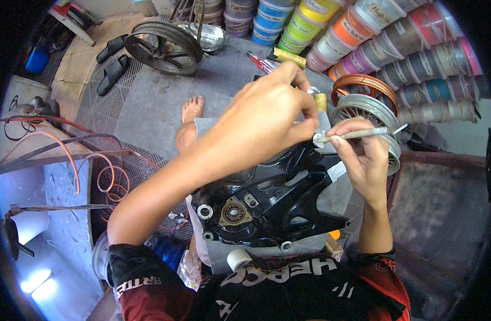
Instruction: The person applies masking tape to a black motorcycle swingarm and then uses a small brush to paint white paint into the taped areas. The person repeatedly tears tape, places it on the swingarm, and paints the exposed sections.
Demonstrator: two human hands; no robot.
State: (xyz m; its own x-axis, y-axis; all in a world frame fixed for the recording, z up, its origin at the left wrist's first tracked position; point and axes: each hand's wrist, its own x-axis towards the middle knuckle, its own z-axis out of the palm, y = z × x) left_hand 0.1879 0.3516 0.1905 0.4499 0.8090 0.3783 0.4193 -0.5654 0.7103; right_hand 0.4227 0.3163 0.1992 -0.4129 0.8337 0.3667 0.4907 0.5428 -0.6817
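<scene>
black casing, one, glossy, lies on a grey cloth close in front of the torso, below both hands; its broad body spreads left to right, upper end rising toward the right side, where the hands meet. relation that matters: white ring by that upper end, between the two grips; whether it is fixed to the casing, can't make out. slim tool, one, pinched in the right hand between thumb and fingers; long axis nearly side to side, left end dipping slightly and reaching the white ring, far end poking out past the knuckles. left hand arches over from the left, fingers bent, thumb tip just beside the ring; that grip looks narrow, but whether anything sits in it is hidden. thumb of the left nearer the ring than the right's fingers; the tool spans the right's gap. counts: hands two; white patch one, on the casing's right side; round bearing one, set in the casing; white roll one, at the lower edge; sandals two; dark wheel one; copper rim one; paint tubs many, stacked, too overlapped to total.
</scene>
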